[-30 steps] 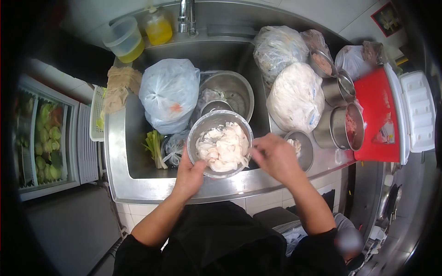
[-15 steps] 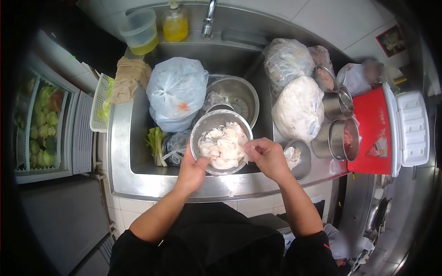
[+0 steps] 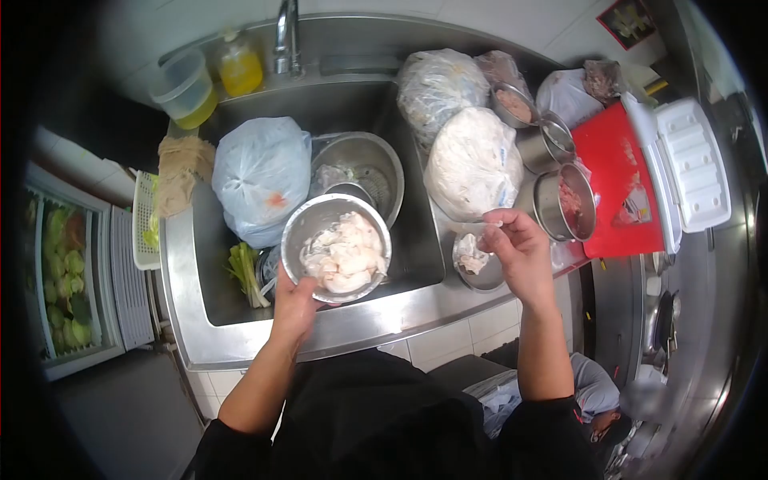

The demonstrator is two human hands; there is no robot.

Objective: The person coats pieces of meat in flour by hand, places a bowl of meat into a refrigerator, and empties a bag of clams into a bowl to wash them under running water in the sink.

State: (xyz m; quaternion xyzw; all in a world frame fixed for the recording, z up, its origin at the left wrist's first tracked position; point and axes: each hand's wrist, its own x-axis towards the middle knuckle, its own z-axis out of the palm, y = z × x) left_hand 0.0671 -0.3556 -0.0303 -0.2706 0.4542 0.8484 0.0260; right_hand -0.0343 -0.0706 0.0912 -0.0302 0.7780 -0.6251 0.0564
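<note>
Left hand (image 3: 294, 308) gripping steel bowl (image 3: 294, 240) by near-left rim; pale raw meat (image 3: 346, 254) looking soft, likely slippery, needing firm pinch. Right hand (image 3: 518, 244) pinching small pale scrap (image 3: 492, 223).

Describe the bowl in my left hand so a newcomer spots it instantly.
Find the big steel sink. Near its front edge, the left hand holds a round metal bowl. Unlike the metal basin behind it, it contains a mound of pale pieces.

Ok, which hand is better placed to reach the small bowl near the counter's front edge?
Right, probably: the right hand, seemingly pinching a small pale scrap, is close to the small bowl, while the left hand supports the larger bowl farther away.
</note>
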